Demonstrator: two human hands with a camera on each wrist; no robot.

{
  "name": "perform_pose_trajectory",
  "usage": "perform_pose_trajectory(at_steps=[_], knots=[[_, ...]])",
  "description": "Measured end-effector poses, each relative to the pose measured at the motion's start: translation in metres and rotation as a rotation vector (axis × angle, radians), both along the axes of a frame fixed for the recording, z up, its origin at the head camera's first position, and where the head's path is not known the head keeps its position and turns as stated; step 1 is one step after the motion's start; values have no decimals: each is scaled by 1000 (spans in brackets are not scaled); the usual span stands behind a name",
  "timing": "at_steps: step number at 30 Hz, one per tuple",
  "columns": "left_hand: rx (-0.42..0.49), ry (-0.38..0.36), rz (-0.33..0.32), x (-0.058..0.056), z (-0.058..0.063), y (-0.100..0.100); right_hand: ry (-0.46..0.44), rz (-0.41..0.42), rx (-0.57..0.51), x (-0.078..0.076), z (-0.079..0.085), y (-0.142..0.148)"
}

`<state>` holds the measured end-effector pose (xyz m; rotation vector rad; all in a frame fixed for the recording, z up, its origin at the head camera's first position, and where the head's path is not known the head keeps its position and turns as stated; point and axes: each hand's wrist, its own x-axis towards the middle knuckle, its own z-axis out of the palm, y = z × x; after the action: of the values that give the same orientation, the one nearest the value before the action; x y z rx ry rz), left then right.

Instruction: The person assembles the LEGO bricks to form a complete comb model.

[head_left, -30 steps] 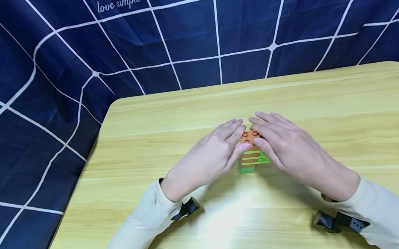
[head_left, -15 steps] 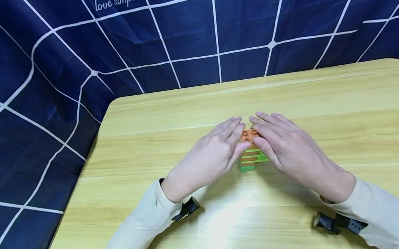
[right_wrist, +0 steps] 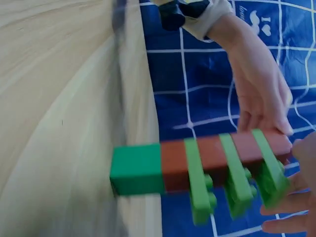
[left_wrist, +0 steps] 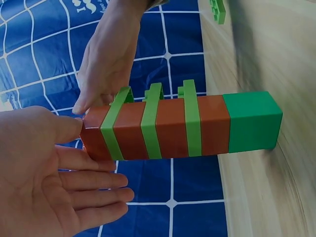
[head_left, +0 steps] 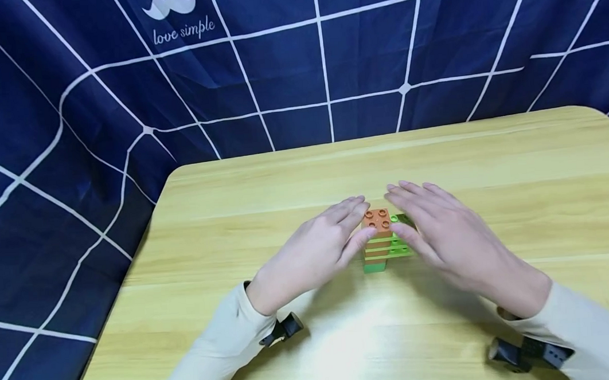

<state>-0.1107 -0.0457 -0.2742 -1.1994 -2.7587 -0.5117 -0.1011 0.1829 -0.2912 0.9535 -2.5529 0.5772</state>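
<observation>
A tower of toy building blocks [head_left: 376,223] stands upright on the table. It has a green brick [left_wrist: 253,121] at its foot and brown bricks [left_wrist: 170,129] above. Thin light green plates [right_wrist: 197,182] lie between the brown bricks and stick out to the right. My left hand [head_left: 313,250] is at the tower's upper left, fingers straight, its thumb and fingertips right at the top brown brick. On the other side my right hand [head_left: 452,239] is held with its fingers extended, a small gap from the top brick, partly covering the plates in the head view.
The wooden table [head_left: 233,216] spreads around the tower. Dark blue cloth [head_left: 277,71] with white lines hangs behind it and at the left. A small light green studded piece [left_wrist: 217,11] shows by the table surface in the left wrist view.
My right hand has drawn off to the right, away from the tower's top, uncovering more of the green plates. The left hand has stayed close beside it. The head view has tilted up slightly.
</observation>
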Motion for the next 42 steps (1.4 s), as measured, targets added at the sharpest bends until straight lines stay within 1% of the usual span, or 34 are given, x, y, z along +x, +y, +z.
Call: perform_pose_trajectory(at_steps=[3,6,8,12,13,16,20,24,27,31,36,39,42], knots=[[7,-8,-4,0,0,1,-72,-88,35,5,3,22],[10,-15,-8,0,1,1,-133,-187,71,9,-1,49],[11,-19,-11,0,1,1,-179,-247,108,13,-8,67],[15,-22,-20,1,1,0,-243,-327,215,27,-25,98],[17,-23,-22,1,0,0,-247,-338,241,31,-30,105],[20,-26,-25,1,-1,0,-314,-387,335,41,-42,120],[20,-28,-22,1,-1,-1,-426,-425,430,48,-51,132],[13,-34,-23,2,-2,-2,-525,-422,436,48,-60,135],[17,-39,-27,2,-3,-3,-561,-423,427,47,-60,131],[22,-50,-31,1,-3,-2,-510,-411,408,47,-57,126],[31,-69,-34,1,-2,-2,-420,-364,357,46,-53,121],[29,-68,-39,1,-1,-3,-306,-315,301,44,-49,117],[22,-60,-44,0,-2,-3,-162,-248,229,39,-42,111]])
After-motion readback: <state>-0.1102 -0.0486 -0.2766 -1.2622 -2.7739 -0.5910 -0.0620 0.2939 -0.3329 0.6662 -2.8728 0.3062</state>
